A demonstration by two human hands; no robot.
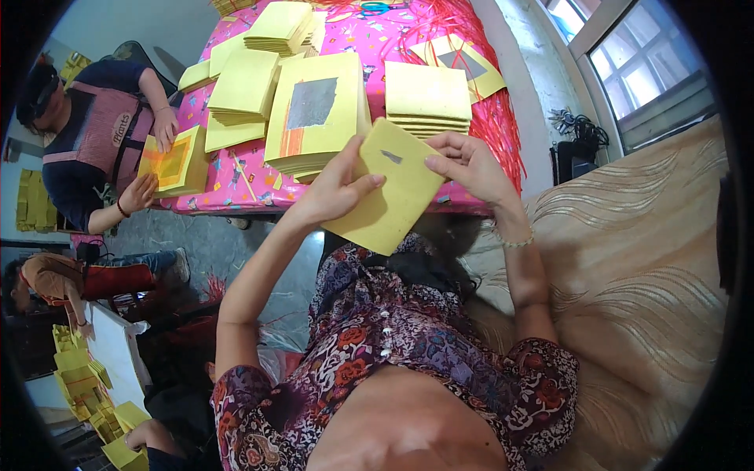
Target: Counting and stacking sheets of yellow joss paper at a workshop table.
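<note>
A yellow paper sheet (393, 196) with a small dark grey patch near its upper edge is held tilted above my lap, in front of the table edge. My left hand (345, 184) grips its left side, thumb lying on the face. At the upper right corner, my right hand (463, 166) pinches the sheet between thumb and fingers. Just beyond stands a thick stack of yellow sheets (345, 86) whose top one bears a large grey patch and an orange strip. To its right sits another yellow stack (428, 90).
Pink patterned cloth covers the table (251, 169). More yellow stacks (243, 82), red plastic strands (506, 141) and teal scissors (377, 9) lie on it. At left a co-worker (102, 141) handles an orange-marked yellow pile (171, 165). A beige patterned sofa (628, 259) is at my right.
</note>
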